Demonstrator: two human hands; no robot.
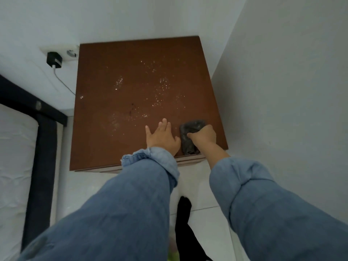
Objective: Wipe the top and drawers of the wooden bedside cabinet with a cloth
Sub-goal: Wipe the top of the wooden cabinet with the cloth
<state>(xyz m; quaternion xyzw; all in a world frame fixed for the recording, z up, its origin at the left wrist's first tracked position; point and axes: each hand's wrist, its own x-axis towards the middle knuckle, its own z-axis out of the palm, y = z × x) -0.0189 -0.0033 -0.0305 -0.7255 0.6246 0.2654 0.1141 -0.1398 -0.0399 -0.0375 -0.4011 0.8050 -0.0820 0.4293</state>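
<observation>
While both arms reach forward in rolled blue denim sleeves (150, 185), the wooden bedside cabinet (131, 91) stands in a corner formed by 2 white walls (282, 91), seen from above. Its brown top carries scattered pale speckles (158, 87) across the middle and far half, and a small dark mark (132, 108) near the centre.

Left hand (162, 137): lies flat on the cabinet top near the front edge, right of centre. Its fingers (165, 125) are straight and slightly spread, holding nothing, thumb out to the left.

Right hand (204, 135): sits near the front right corner of the top. Its fingers are curled around a dark grey cloth (190, 136), which is bunched under the hand and pressed against the wood. The cloth reaches from ahead of the knuckles back to the front edge, just beside the left hand. Whether the 2 hands touch cannot be told.

Below the front edge, a thin strip of a drawer front (188, 160) shows; nothing more of the drawers is visible.

Surroundings: a white wall socket (72, 52) left of the cabinet's far left corner holds a black plug (54, 60) with a white cable (62, 81) running down behind the cabinet. A dark bed frame (43, 147) and white mattress (15, 157) stand at the left. A dark-clad foot (185, 206) rests on the white tiled floor (205, 219).
</observation>
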